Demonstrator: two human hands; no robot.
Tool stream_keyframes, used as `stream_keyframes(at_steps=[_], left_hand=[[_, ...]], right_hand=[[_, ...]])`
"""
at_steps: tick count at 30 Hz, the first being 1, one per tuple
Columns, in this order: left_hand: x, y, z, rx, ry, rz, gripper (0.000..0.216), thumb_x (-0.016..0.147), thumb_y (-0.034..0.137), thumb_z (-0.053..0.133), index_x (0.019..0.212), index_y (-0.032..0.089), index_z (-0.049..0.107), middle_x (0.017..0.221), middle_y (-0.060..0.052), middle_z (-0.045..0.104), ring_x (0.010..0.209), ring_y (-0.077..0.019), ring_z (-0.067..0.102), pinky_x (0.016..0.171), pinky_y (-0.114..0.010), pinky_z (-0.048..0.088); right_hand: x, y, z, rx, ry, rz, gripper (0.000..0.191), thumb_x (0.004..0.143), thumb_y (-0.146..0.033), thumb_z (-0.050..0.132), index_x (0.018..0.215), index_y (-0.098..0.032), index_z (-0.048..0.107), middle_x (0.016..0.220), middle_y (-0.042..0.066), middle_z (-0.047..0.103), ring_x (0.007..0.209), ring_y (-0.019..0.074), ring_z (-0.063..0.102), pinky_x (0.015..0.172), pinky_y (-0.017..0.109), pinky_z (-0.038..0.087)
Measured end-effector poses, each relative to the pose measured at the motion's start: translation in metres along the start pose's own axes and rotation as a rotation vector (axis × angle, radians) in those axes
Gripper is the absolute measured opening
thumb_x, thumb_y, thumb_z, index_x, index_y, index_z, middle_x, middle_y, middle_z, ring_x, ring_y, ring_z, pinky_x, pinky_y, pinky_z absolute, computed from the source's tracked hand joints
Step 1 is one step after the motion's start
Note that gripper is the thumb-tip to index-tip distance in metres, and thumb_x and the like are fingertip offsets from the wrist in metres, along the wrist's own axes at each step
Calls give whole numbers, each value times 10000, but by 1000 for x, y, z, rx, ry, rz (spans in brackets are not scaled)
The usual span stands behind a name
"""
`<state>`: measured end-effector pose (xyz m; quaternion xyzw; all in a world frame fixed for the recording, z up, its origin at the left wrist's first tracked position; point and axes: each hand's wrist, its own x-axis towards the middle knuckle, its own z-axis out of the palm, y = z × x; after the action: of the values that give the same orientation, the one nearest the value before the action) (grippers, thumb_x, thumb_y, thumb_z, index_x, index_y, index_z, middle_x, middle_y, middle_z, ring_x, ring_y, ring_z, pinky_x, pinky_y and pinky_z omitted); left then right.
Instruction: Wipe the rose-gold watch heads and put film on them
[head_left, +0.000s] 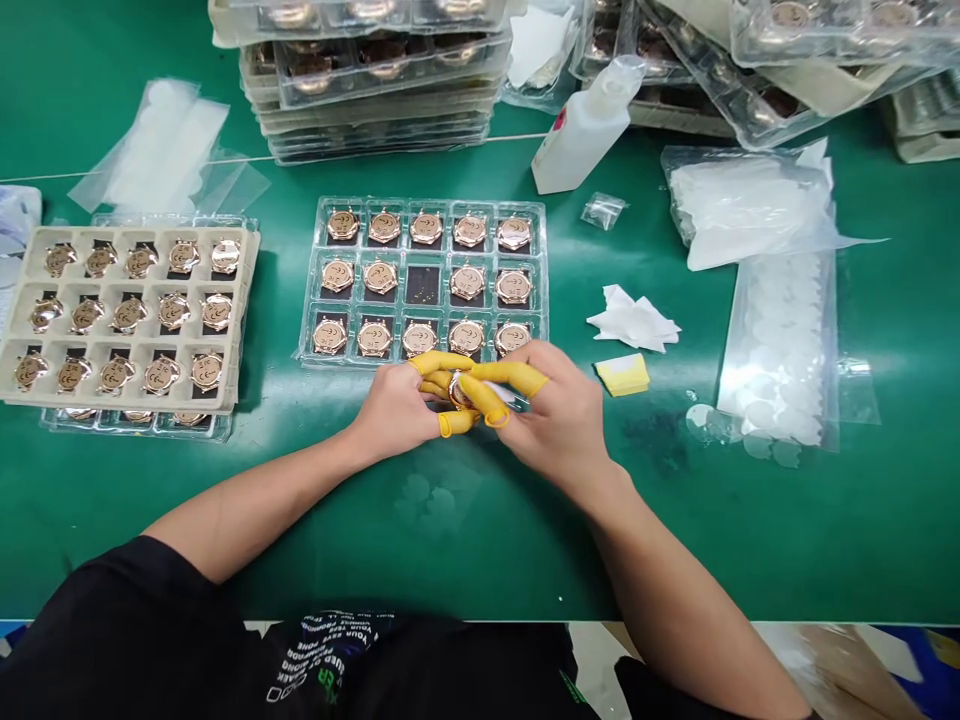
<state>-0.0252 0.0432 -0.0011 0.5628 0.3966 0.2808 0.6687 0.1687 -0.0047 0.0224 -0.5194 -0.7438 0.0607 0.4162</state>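
Note:
Between my two hands, just in front of the clear tray, is a rose-gold watch case (pixel 456 390) turned on its edge. My left hand (pixel 409 400) pinches it with fingers in yellow finger cots. My right hand (pixel 536 400), also in yellow cots, closes around its other side, and a whitish, shiny piece shows beneath those fingers, too covered to name. The clear plastic tray (pixel 311 300) holds rows of watch cases, backs up, and one compartment (pixel 422 286) in its middle row shows only a dark pad with small gold specks.
At left, a beige tray (pixel 247 330) of watch cases rests on a clear one. Stacked trays (pixel 382 125) stand behind. To the right are a white bottle (pixel 581 135), crumpled white tissue (pixel 634 318), a folded yellow cloth (pixel 622 374) and bagged round films (pixel 780 340).

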Motion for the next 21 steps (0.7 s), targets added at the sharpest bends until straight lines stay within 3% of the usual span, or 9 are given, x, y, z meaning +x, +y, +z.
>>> stream_keyframes(at_steps=[2, 7, 17, 19, 21], left_hand=[[0, -1, 0, -8, 15, 4, 565, 667, 195, 885, 1216, 169, 753, 936, -21, 825, 834, -158, 800, 851, -291, 685], [1, -1, 0, 32, -1, 13, 548, 659, 183, 886, 1193, 171, 764, 965, -37, 838, 882, -187, 816, 853, -298, 693], [1, -2, -1, 54, -2, 27, 559, 651, 177, 896, 1195, 178, 768, 968, -31, 844, 854, -190, 821, 856, -311, 697], [3, -2, -1, 70, 9, 35, 534, 671, 197, 896, 1190, 177, 771, 930, -26, 841, 820, -184, 817, 838, -309, 698], [4, -1, -2, 91, 16, 52, 532, 685, 216, 898, 1199, 168, 770, 921, -34, 846, 811, -187, 821, 828, -303, 699]], right_hand=[[1, 1, 0, -15, 25, 31, 37, 951, -200, 723, 955, -237, 728, 788, 25, 646, 714, 162, 586, 617, 309, 441], [-2, 2, 0, 79, -57, 60, 21, 953, -241, 728, 963, -249, 745, 798, 23, 662, 717, 166, 617, 620, 311, 474], [-5, 1, 13, 47, 8, 127, 74, 974, -244, 689, 953, -236, 759, 813, 33, 659, 722, 162, 613, 613, 306, 463], [2, 3, 3, -9, 50, 204, 78, 958, -268, 710, 916, -228, 762, 788, 31, 641, 705, 159, 592, 600, 305, 440], [14, -3, -17, 37, 10, 301, 76, 936, -280, 736, 888, -227, 764, 754, 16, 619, 654, 141, 559, 559, 289, 417]])
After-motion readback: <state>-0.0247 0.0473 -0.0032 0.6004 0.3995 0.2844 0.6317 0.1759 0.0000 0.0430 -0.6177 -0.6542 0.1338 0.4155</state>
